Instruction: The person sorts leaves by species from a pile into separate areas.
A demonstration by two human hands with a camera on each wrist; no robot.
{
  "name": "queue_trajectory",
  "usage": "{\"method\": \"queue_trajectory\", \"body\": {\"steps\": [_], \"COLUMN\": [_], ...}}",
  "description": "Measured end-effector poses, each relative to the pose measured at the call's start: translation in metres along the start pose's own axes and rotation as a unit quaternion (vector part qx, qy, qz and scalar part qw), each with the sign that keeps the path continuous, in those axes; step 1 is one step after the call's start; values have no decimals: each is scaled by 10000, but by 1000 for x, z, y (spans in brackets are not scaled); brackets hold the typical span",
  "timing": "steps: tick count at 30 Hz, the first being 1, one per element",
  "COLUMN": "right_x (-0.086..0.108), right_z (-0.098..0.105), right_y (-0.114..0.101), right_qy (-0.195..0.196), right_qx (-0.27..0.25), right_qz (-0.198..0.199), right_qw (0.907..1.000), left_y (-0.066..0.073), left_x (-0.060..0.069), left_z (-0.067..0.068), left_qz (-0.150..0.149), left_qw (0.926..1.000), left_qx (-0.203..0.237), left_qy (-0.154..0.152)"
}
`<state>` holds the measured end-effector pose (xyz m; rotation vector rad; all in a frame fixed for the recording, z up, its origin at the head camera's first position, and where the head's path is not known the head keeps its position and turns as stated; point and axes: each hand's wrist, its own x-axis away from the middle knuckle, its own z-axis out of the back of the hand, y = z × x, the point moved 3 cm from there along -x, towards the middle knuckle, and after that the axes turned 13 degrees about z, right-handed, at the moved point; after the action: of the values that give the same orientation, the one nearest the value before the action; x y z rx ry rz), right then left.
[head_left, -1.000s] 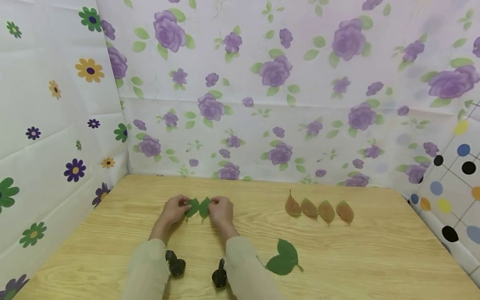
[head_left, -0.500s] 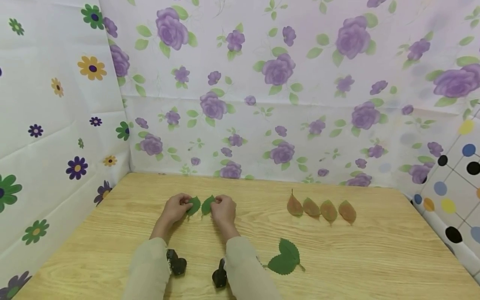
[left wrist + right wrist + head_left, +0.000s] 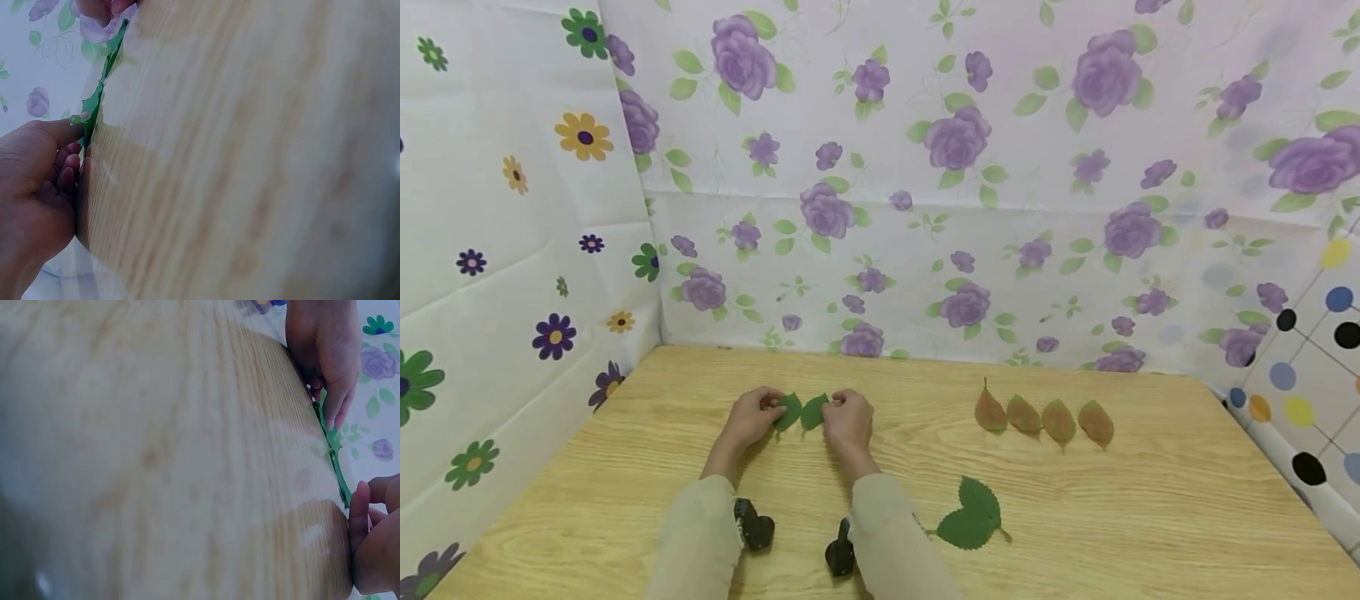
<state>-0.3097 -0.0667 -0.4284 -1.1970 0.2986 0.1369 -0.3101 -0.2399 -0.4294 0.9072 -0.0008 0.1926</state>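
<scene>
Two small green leaves lie side by side on the wooden table (image 3: 1037, 517), left of its middle. My left hand (image 3: 754, 417) pinches the edge of the left green leaf (image 3: 787, 413), its thumb on top in the left wrist view. At the right green leaf (image 3: 812, 412), my right hand (image 3: 850, 419) grips the outer edge with its fingertips. The two leaves' inner edges almost meet or touch. In the right wrist view they show edge-on as a thin green strip, with the left hand (image 3: 328, 362) beyond and the right hand (image 3: 378, 537) nearer.
A row of several reddish-green leaves, including one long-stemmed leaf (image 3: 990, 411), lies at the back right. Larger dark green leaves (image 3: 972, 517) overlap beside the right sleeve (image 3: 895, 533). Flowered cloth (image 3: 880, 208) stands behind the table. Black wrist devices (image 3: 755, 527) hang under both sleeves.
Half a second ago the right hand had drawn its leaf slightly apart from the left one; now that leaf is tilted and back closer. The left hand holds nearly still.
</scene>
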Motion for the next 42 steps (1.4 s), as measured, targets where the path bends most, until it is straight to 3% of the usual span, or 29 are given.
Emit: {"method": "queue_trajectory", "body": {"steps": [6, 11, 14, 17, 20, 22, 26, 32, 38, 42], "right_x": [-2, -8, -15, -21, -21, -18, -4, 20, 39, 47], "right_z": [-1, 1, 6, 14, 25, 36, 66, 124, 181, 208], "right_y": [-3, -13, -25, -43, -62, -73, -79, -48, -1, 17], "right_qy": [-224, -833, -1358, -2035, -2669, -2963, -3306, -3517, -3669, -3711], "right_qx": [4, -56, 52, 342, 614, 782, 1030, 1011, 1133, 1260], "right_qz": [74, 93, 387, 1011, 1747, 2178, 2676, 3103, 3133, 3177], "right_qw": [9997, 9965, 9900, 9732, 9458, 9266, 8991, 8774, 8685, 8634], "left_y": [-2, -4, -4, -4, -3, -2, 2, 5, 2, -4], "left_x": [0, 0, -2, -4, -5, -5, -4, -1, -3, -5], "left_z": [2, 2, 1, 1, 0, -1, -4, -8, -8, -2], "left_qz": [12, 17, 50, 53, 11, -28, -41, -60, -48, -38], "left_qw": [10000, 10000, 10000, 10000, 10000, 10000, 9999, 9999, 9999, 10000], "left_qx": [-14, -32, 13, 43, 27, 34, 102, 70, 76, 41], "left_qy": [32, 11, -31, -20, 10, 16, -56, -50, -44, 44]}}
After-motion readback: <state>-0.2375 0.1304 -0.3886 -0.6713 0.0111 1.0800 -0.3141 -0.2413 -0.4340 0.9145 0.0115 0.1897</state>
